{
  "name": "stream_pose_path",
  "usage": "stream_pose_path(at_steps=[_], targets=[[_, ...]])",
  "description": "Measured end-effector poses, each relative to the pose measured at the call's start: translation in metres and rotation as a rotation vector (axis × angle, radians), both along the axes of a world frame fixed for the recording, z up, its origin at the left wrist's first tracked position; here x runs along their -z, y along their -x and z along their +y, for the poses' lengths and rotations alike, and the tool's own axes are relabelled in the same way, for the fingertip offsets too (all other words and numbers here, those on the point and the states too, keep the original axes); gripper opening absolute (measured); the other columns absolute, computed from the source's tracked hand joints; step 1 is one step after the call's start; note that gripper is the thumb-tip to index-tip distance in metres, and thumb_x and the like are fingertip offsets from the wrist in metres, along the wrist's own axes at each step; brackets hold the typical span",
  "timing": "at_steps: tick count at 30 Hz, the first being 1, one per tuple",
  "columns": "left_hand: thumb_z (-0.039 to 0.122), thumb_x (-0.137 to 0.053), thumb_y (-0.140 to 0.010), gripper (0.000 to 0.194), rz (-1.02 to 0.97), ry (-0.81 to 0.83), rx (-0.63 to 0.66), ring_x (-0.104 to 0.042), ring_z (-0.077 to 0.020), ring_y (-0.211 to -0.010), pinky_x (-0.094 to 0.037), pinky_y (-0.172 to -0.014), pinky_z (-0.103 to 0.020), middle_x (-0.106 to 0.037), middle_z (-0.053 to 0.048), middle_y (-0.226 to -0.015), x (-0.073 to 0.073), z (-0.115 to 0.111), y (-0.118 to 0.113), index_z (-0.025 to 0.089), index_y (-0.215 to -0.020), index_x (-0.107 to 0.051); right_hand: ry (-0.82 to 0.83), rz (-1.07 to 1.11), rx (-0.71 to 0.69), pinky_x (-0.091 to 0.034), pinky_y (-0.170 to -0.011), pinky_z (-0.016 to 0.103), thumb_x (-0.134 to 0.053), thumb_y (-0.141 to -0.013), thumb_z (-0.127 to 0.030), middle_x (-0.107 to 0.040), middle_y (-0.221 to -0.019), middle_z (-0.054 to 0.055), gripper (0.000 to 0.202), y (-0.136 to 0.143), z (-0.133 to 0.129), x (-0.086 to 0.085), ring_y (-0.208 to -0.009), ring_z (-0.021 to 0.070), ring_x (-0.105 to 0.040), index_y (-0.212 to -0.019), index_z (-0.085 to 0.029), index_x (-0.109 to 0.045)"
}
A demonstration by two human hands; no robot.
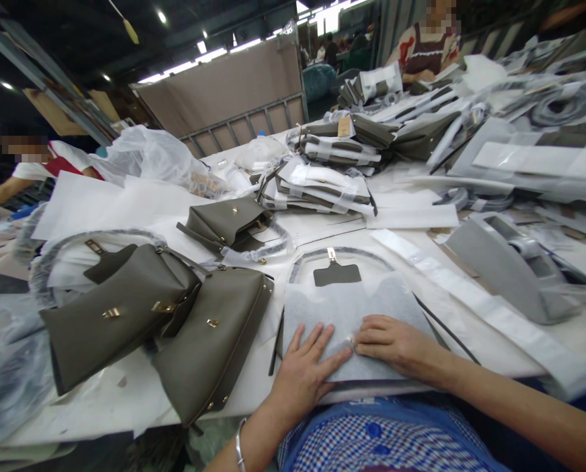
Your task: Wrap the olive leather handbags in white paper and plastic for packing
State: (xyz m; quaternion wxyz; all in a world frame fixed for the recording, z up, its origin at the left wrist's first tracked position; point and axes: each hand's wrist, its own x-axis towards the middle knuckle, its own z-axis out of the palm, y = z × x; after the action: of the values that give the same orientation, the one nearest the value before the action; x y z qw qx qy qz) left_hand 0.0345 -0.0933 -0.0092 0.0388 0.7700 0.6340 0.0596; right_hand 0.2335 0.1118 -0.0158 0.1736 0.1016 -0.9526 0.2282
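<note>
my left hand (307, 375) and right hand (390, 342) lie flat, palms open, fingertips meeting, on the white foam-wrapped flat bag (345, 314) directly ahead.

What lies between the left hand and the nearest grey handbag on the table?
In the head view, a thin dark strap lies on the white table between the left hand and the grey handbag; otherwise bare tabletop.

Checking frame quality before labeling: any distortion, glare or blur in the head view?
Head view: strong wide-angle bending, the table edge and far rows curve; ceiling lights blow out at top; the far background is dark; glare on the plastic wrap of the stacked bags. Both hands, left hand and right hand, and the grey handbags look sharp; faces are pixelated.
</note>
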Motion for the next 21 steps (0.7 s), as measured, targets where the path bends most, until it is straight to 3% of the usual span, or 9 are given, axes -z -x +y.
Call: stream_pose_path(at_steps=[7,11,16,21], targets=[[0.050,-0.063,-0.092,0.071,0.017,-0.010,-0.005,-0.029,-0.0302,-0.148,-0.027,-0.118,-0.059,-0.025,-0.008,-0.164,-0.002,0.000,-0.002,0.040,-0.154,-0.029,0.011,0.079,0.123,-0.052,-0.102,0.043,-0.050,-0.099,-0.018,-0.070,-0.120,0.011,0.037,-0.006,-0.002,0.002,-0.114,0.0207,-0.062,-0.134,-0.020,-0.061],[0.048,-0.058,-0.095,0.060,0.014,-0.023,-0.016,-0.034,-0.0304,-0.146,-0.029,-0.117,-0.059,-0.035,-0.007,-0.160,-0.005,0.001,-0.004,0.035,-0.151,-0.038,-0.018,-0.034,0.125,-0.043,-0.113,0.046,-0.055,-0.098,-0.028,-0.065,-0.134,0.009,0.044,-0.003,-0.003,0.001,-0.130,0.0224,-0.055,-0.142,-0.022,-0.055],[0.048,-0.052,-0.098,0.054,0.010,-0.027,0.007,-0.035,-0.0280,-0.145,-0.027,-0.119,-0.058,-0.041,-0.005,-0.157,-0.007,0.000,-0.003,0.030,-0.148,-0.043,-0.057,-0.095,0.146,-0.040,-0.113,0.047,-0.051,-0.099,-0.026,-0.066,-0.131,0.007,0.041,0.001,-0.003,0.003,-0.128,0.0215,-0.057,-0.140,-0.023,-0.057],[0.039,-0.046,-0.103,0.044,0.011,-0.115,0.100,-0.038,-0.0219,-0.144,-0.019,-0.123,-0.054,-0.049,-0.001,-0.151,0.003,-0.005,0.001,0.029,-0.146,-0.046,-0.110,-0.081,0.139,-0.040,-0.112,0.047,-0.052,-0.101,-0.030,-0.068,-0.129,0.004,0.035,0.002,-0.002,0.008,-0.126,0.0215,-0.059,-0.134,-0.022,-0.062]])
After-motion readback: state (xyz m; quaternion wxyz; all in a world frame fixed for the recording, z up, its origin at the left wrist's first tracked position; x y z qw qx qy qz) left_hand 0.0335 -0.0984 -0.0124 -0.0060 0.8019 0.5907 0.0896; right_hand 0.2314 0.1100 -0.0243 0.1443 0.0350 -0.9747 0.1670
